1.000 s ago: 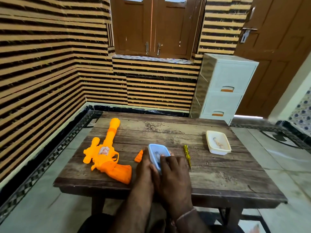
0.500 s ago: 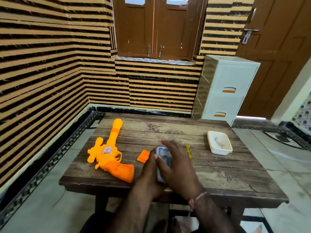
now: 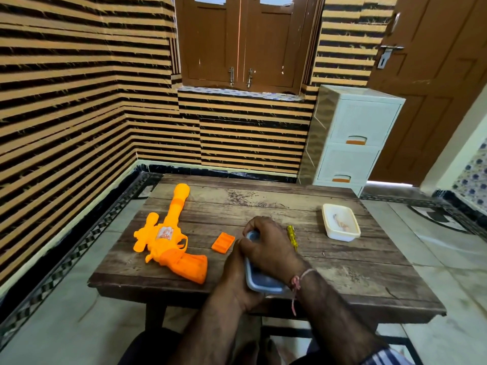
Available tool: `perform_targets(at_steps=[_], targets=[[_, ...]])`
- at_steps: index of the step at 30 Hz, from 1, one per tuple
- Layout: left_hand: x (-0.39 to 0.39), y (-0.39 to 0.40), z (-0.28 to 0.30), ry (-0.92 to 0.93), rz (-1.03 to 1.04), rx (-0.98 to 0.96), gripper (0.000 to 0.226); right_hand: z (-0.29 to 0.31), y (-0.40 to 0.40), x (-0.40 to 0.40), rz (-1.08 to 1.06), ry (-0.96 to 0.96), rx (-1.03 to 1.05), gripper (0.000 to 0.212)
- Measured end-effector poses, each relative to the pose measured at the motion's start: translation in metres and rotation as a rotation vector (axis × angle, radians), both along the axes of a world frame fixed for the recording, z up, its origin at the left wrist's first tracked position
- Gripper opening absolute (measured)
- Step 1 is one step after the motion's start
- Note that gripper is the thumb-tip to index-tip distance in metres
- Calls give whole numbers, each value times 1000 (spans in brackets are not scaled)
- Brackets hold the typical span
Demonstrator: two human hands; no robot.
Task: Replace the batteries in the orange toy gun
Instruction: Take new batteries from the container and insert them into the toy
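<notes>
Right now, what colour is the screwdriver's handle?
Translucent yellow; the screwdriver shows in the head view, just right of the right hand.

bright orange toy gun (image 3: 168,241) on a weathered brown plank table (image 3: 342,272). small orange cover (image 3: 223,242) near it. pale blue box (image 3: 259,281), yellow screwdriver (image 3: 292,236), cream tub (image 3: 340,222) to the right. far wall (image 3: 79,101) striped tan and black; white drawers (image 3: 353,138) with orange handles.

A home room: striped walls (image 3: 79,106), shuttered window (image 3: 241,40), plastic drawers (image 3: 353,138), wooden door (image 3: 434,101).
</notes>
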State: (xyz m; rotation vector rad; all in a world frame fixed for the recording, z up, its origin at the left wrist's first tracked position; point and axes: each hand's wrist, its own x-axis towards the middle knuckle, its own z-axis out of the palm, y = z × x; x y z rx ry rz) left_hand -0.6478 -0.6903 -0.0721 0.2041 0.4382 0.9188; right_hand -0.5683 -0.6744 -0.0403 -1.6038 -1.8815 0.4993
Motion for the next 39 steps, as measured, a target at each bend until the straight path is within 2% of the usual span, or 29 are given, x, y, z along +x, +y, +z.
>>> perform_targets(at_steps=[3, 9, 15, 18, 21, 28, 33, 36, 39], targets=[[-3, -1, -2, 3, 14, 12, 33, -3, -1, -2, -2, 87, 16, 16], [0, 8, -10, 141, 35, 33, 32, -17, -1, -1, -71, 323, 199, 14], [2, 15, -19, 95, 31, -9, 27, -19, -5, -2, -69, 220, 346, 14], [1, 14, -21, 57, 21, -8, 29, -19, -3, -2, -56, 193, 264, 13], [2, 11, -23, 37, 42, -2, 31, -18, 1, -2, -47, 154, 127, 22], [0, 24, -38, 344, 58, -18, 36, -17, 7, 1, -12, 288, -10, 40], [-1, 28, -45, 391, 50, -42, 48, -10, 5, 4, 19, 375, -99, 36], [0, 24, -40, 292, 4, -62, 49, -8, 0, -6, -119, 279, 4, 24], [1, 27, -37, 213, 42, -37, 54, -1, -17, -18, -352, -6, -15, 54]])
